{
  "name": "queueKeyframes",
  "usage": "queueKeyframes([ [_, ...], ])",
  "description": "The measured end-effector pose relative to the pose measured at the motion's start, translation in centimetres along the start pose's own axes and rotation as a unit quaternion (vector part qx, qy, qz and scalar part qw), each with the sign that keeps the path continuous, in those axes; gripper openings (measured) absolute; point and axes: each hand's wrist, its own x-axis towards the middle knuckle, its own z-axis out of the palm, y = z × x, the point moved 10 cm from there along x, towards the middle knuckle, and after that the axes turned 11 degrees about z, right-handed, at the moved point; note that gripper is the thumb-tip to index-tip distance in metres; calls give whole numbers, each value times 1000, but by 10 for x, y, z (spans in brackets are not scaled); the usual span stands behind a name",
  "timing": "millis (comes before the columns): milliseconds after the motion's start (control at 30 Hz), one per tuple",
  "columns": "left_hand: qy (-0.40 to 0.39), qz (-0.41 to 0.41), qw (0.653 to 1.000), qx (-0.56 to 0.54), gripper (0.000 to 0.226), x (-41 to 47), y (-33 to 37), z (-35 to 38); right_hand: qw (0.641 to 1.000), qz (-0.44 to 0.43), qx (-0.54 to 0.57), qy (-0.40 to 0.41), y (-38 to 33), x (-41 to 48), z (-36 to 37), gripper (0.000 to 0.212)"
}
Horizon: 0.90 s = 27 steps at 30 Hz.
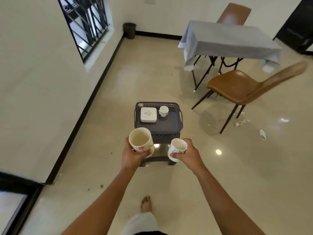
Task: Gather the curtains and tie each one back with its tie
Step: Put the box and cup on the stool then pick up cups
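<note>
Status: left hand (133, 154) fingers wrapped round floral mug (140, 141), right hand (192, 155) fingers clamped on small cup (177, 149), near tray (179, 119) w/ box (148, 114) + 3rd cup (163, 111). Top-left window (84, 22) cut off.

White walls (42, 82) meet a glossy beige floor (135, 73) along a black skirting (94, 92). In the upper left of the frame a window (84, 22) with black bars is set in the left wall. A dark bin (129, 30) stands in the far corner. At upper right, a table (228, 39) under a grey cloth has one brown chair (234, 13) behind it and another (240, 87) in front. A dark door (298, 26) fills the top right corner. Paper scraps (242, 122) lie on the floor at right, near a bright light spot (218, 152).
</note>
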Motion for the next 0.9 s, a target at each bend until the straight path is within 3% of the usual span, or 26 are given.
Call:
queueKeyframes([
  [233, -27, -21, 997, 71, 89, 147, -30, 63, 997, 10, -71, 20, -56, 187, -14, 76],
  [433, -70, -47, 987, 139, 76, 227, -107, 109, 986, 5, -164, -21, -42, 315, 18, 72],
  [900, -229, -72, 952, 191, 90, 287, -223, 160, 957, 13, -269, -106, 21, 416, 100, 70],
])
